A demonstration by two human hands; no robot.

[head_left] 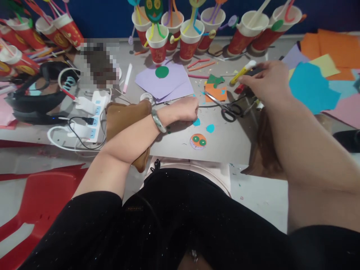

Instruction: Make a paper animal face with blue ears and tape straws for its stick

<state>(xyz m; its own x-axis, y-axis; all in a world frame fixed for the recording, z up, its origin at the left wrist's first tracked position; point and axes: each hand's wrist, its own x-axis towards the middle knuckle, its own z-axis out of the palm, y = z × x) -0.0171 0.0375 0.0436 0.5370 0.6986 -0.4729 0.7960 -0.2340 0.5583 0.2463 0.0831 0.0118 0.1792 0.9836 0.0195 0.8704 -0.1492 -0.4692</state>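
Note:
My left hand rests on the table with curled fingers, beside small blue paper pieces; what it holds, if anything, is hidden. At the right, my right hand has its thumb and fingertips at a yellow marker with a white cap, close to a red object. Black-handled scissors lie between the hands, blades over an orange paper scrap. Nearer me is a round orange and lilac paper face with green eyes. A green oval lies on lilac paper.
Red paper cups with pipe-cleaner figures line the back. A power strip with cables and a brown cushion are at left. Coloured sheets lie at right. A red chair stands lower left.

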